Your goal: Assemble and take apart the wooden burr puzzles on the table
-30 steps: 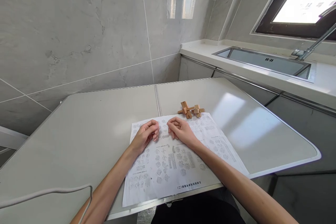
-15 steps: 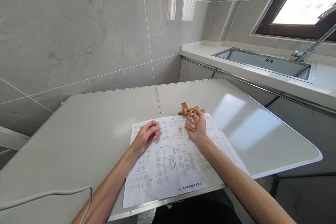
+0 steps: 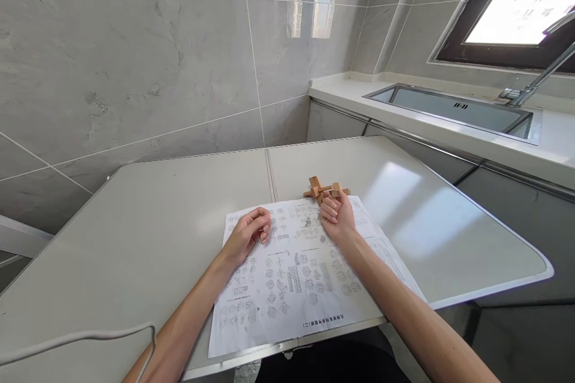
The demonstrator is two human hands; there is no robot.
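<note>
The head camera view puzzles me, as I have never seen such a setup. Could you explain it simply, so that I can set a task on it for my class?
There is no machine here: a person works with two bare hands. Every picture comes from one camera worn on the person's head, looking forward and down, so the arms reach in from the bottom.

A printed sheet of paper covered in small drawings lies on a pale table. Some wooden blocks sit by its far edge.

The left hand is loosely curled over the paper; nothing shows in it. The right hand, fingers curled, is at the blocks and partly hides them; whether it has a grip on them cannot be told.
</note>
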